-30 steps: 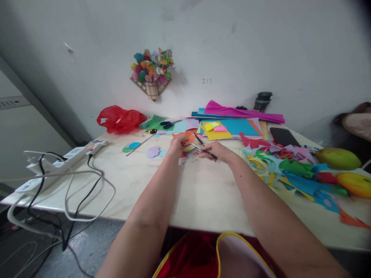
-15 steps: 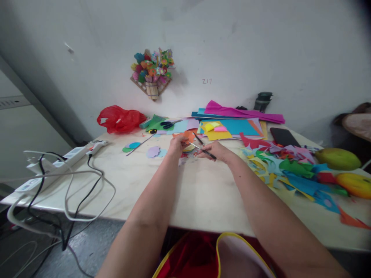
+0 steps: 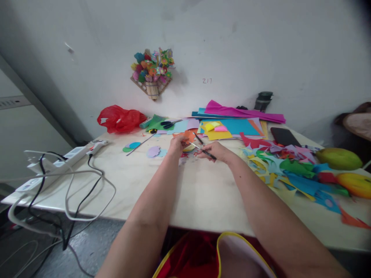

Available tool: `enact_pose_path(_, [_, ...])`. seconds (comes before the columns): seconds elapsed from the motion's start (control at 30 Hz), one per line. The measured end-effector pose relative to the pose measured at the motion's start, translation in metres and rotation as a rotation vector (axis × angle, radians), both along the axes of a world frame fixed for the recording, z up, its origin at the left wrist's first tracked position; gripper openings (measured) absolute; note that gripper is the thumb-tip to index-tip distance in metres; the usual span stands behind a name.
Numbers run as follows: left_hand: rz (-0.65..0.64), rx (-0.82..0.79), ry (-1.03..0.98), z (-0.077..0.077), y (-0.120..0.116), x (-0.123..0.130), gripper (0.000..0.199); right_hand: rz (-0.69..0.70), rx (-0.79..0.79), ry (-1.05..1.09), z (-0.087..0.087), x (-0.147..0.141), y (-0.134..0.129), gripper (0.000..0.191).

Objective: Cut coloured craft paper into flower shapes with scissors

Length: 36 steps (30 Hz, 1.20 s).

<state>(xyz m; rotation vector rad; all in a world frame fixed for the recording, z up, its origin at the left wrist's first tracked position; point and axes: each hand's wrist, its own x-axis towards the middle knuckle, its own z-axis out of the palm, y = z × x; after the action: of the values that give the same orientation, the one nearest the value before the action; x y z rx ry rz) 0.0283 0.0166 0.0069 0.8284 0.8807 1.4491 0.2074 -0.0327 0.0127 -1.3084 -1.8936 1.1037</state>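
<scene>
My left hand (image 3: 177,145) is closed, its fingers pinched at the near edge of an orange piece of paper (image 3: 189,135). Facing it from the right, my right hand (image 3: 216,151) is wrapped around black-handled scissors (image 3: 198,145). Their blades are spread and point left, towards the paper and my left fingertips. Whether the blades touch the paper cannot be made out. Small red and pale scraps (image 3: 188,154) lie on the table under my hands. Lilac scalloped cutouts (image 3: 153,151) rest left of my left hand, with blue and green paper circles (image 3: 134,145) farther left.
Coloured paper sheets (image 3: 240,126) and dark-handled scissors (image 3: 167,124) lie at the back. Paper offcuts (image 3: 290,164), a phone (image 3: 285,137) and two mango-like fruits (image 3: 338,158) occupy the right. Power strips (image 3: 58,168) with loose cables and a red plastic bag (image 3: 119,119) are left.
Nearly nothing differs. Both hands keep their hold and place, and the whole view has shifted very slightly.
</scene>
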Motion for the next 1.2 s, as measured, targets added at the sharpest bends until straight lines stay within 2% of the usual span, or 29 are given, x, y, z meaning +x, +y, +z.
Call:
enact_pose_path(0.5, [0.053,0.036,-0.105,-0.006,0.008,-0.004,0.015,-0.005,-0.077,-0.094,0.005,0.004,-0.006,0.036])
enact_pose_path(0.77, [0.078,0.011,-0.104,-0.009,0.011,-0.005,0.013,-0.009,-0.092,-0.058,0.004,0.008,-0.005,0.031])
enact_pose_path(1.2, [0.076,-0.041,-0.067,-0.004,0.006,-0.003,0.017,-0.014,-0.062,-0.089,0.009,0.010,-0.008,0.031])
